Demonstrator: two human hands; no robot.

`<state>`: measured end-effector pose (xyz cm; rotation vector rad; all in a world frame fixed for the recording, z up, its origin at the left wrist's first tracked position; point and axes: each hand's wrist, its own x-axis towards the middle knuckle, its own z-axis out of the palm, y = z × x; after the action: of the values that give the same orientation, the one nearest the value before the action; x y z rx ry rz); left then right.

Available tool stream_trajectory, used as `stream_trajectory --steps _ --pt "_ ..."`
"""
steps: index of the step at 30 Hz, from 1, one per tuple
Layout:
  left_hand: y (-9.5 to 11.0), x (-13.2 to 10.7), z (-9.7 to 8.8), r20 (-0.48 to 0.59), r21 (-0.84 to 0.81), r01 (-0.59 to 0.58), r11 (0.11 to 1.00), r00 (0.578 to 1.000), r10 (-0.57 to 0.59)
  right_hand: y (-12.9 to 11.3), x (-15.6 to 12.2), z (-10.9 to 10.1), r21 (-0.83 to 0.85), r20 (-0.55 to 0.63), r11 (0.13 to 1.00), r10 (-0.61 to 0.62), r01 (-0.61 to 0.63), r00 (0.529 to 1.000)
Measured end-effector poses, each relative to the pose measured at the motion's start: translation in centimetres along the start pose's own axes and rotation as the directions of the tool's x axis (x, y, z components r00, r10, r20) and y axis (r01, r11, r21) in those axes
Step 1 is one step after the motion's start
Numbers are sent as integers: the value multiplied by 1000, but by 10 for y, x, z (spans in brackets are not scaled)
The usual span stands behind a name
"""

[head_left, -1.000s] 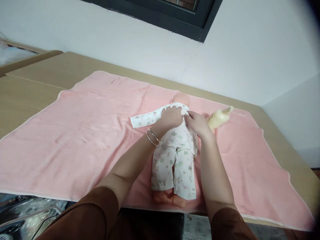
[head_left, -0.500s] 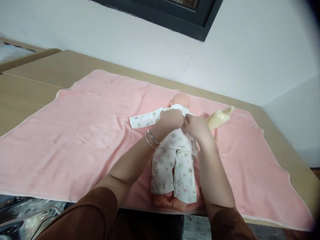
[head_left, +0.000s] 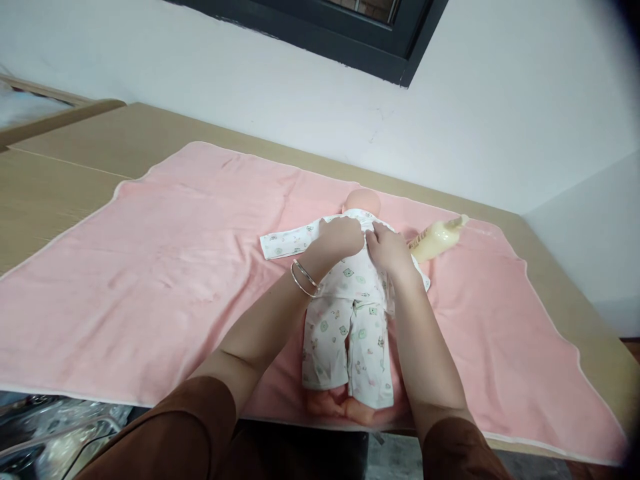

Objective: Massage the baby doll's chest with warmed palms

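A baby doll [head_left: 361, 200] lies with its head away from me, dressed in a white printed baby shirt [head_left: 347, 277] and matching trousers [head_left: 325, 343]. My left hand [head_left: 343, 237], with bracelets at the wrist, is closed on the front of the shirt at the upper chest. Close beside it, my right hand [head_left: 389, 250] has its fingers curled onto the same shirt front. A narrow strip of cloth shows between the two hands. One sleeve stretches out to the left; the other is partly hidden behind my right hand. The doll's bare feet show below the trouser legs.
Under the doll a pink blanket [head_left: 200, 267] is spread over a wooden table [head_left: 165, 123]. A pale yellow bottle with a pump [head_left: 435, 241] lies on the blanket right of the doll. Behind stands a white wall with a dark window frame. Plastic-wrapped items sit below at the lower left.
My right hand has moved slightly right, away from my left, opening a gap over the chest. More of the shirt's right sleeve shows. My left hand has barely moved.
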<state>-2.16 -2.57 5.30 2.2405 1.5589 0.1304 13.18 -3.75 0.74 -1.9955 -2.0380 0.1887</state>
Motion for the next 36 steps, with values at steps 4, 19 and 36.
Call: stream_trajectory --steps 4,19,36 --pt "12 -14 -4 46 80 -53 995 998 49 -14 -12 -14 -98 39 995 13 -9 999" --pt "-6 -1 -6 -13 -48 -47 998 999 46 6 1 -4 61 -61 995 87 -83 994" --pt "-8 39 58 -375 -66 24 998 926 -47 21 13 23 287 -160 958 64 -15 985"
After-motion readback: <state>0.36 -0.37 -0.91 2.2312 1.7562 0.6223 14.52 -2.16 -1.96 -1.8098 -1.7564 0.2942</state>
